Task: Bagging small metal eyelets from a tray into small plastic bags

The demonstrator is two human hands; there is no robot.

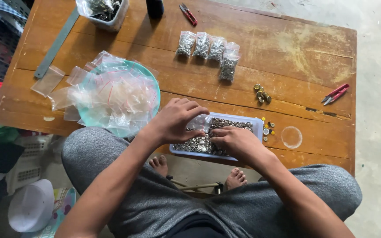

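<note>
While both hands are working over a tray of small metal rings, a seated person is filling a little clear bag at a worn wooden table

From the left, a teal plate is holding a heap of empty zip bags; the left hand is pinching the small clear bag open above the white tray, while the right hand is gathering the metal rings with fingers curled down, four filled packets lying behind and red snips far right. Keeping the bag's mouth low over the tray would probably be saving spills
</note>
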